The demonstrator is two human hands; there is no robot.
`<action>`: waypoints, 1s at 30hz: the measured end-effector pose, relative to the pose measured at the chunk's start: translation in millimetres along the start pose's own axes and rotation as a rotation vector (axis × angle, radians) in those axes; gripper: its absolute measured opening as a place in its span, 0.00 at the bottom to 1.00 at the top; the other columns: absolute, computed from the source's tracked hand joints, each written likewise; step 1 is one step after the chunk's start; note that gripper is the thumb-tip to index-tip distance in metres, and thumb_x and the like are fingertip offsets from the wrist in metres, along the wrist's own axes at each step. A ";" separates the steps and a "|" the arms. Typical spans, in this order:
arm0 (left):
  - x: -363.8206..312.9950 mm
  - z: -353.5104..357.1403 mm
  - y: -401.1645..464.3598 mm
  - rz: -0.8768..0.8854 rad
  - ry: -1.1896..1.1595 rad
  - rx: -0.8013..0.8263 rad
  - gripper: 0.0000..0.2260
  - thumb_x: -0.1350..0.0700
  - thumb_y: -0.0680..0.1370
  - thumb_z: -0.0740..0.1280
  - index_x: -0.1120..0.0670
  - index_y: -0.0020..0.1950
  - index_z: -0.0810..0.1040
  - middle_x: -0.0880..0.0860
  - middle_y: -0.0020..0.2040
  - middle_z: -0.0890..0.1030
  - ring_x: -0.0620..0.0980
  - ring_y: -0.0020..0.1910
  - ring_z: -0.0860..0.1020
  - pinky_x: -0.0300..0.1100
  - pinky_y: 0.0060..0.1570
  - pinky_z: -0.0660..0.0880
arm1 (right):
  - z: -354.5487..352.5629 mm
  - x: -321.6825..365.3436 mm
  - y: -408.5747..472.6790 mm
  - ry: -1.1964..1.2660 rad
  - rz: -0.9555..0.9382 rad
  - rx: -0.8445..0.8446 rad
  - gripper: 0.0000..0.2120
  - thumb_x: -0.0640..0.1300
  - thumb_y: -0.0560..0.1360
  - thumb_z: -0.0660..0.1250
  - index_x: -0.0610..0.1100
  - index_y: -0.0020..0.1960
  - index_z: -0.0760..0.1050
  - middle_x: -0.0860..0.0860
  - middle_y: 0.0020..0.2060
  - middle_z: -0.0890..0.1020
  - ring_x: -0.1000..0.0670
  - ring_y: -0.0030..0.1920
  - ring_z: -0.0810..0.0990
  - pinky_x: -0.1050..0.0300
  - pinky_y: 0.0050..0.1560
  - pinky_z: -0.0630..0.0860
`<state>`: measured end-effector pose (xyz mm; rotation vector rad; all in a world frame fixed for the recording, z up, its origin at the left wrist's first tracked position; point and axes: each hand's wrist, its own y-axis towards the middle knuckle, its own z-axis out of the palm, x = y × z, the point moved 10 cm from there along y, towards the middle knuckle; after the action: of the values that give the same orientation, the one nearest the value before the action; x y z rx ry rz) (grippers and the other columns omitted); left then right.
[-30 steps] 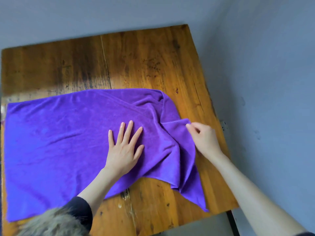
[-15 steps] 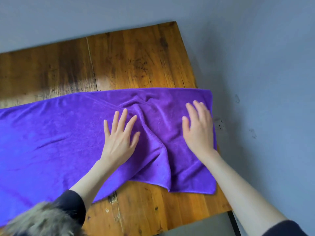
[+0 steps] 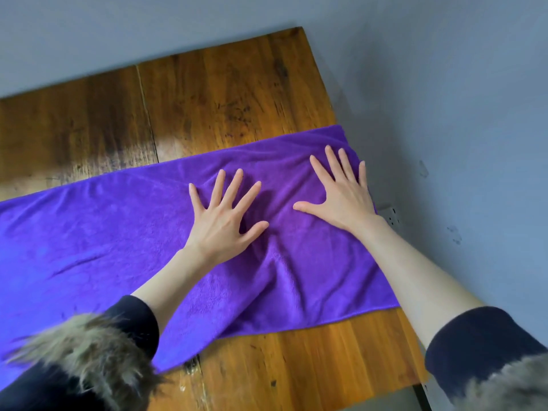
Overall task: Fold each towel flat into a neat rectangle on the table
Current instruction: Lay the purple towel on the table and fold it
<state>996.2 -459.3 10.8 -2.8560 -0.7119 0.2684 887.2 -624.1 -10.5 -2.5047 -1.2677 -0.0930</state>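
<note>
Grey walls meet behind a worn wooden table, across which a purple towel lies spread, its right end at the table's right edge and a raised crease running between the hands. Both palms press flat on it: the left hand and right hand, fingers straight and splayed apart. Dark fur-trimmed sleeves cover both forearms.

The purple towel runs off the left edge, so its far end cannot be seen; the wooden table is cut there too. The left hand and right hand cover the cloth beneath them. Fur-trimmed sleeves blur at the bottom edge, hiding the towel's near corner
</note>
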 end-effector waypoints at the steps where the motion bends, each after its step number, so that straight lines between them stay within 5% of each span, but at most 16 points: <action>1: -3.1 -4.5 -0.9 0.013 -0.011 -0.036 0.32 0.32 0.75 0.49 0.43 0.76 0.52 0.51 0.78 0.48 0.55 0.76 0.43 0.71 0.65 0.40 | -2.0 -1.0 3.1 0.014 -0.013 -0.001 0.47 0.75 0.66 0.55 0.53 0.77 0.45 0.49 0.77 0.42 0.47 0.76 0.38 0.39 0.71 0.37; 9: -25.2 23.7 -33.9 0.058 0.048 -0.039 0.29 0.36 0.76 0.51 0.46 0.75 0.60 0.54 0.77 0.55 0.58 0.76 0.51 0.71 0.66 0.46 | -7.9 -11.7 -16.1 0.079 0.034 -0.058 0.30 0.53 0.78 0.56 0.51 0.76 0.49 0.48 0.77 0.44 0.48 0.76 0.39 0.39 0.73 0.38; 13: -27.0 25.8 -27.6 0.041 0.084 -0.043 0.30 0.35 0.76 0.51 0.45 0.75 0.59 0.55 0.77 0.55 0.59 0.75 0.53 0.72 0.66 0.45 | -14.0 21.3 -44.7 0.031 -0.038 -0.189 0.28 0.55 0.78 0.52 0.48 0.76 0.54 0.46 0.76 0.51 0.44 0.76 0.46 0.38 0.72 0.43; 19: -30.8 25.7 -47.0 0.073 0.035 -0.079 0.28 0.37 0.77 0.50 0.45 0.75 0.58 0.54 0.77 0.55 0.57 0.76 0.51 0.69 0.68 0.42 | 24.3 18.9 -94.0 -0.078 -0.007 -0.148 0.27 0.56 0.77 0.52 0.48 0.74 0.60 0.45 0.74 0.60 0.43 0.74 0.58 0.36 0.71 0.54; 30: -47.9 29.8 -74.0 0.136 0.024 -0.052 0.28 0.38 0.76 0.53 0.46 0.75 0.58 0.55 0.77 0.54 0.57 0.76 0.51 0.69 0.68 0.44 | 20.7 4.7 -111.7 -0.084 -0.001 -0.158 0.28 0.56 0.78 0.51 0.46 0.75 0.56 0.43 0.74 0.59 0.42 0.75 0.56 0.37 0.72 0.53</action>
<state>915.2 -414.0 4.6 -2.9567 -0.5281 0.2379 799.5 -552.6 0.2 -2.6679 -1.3426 -0.0919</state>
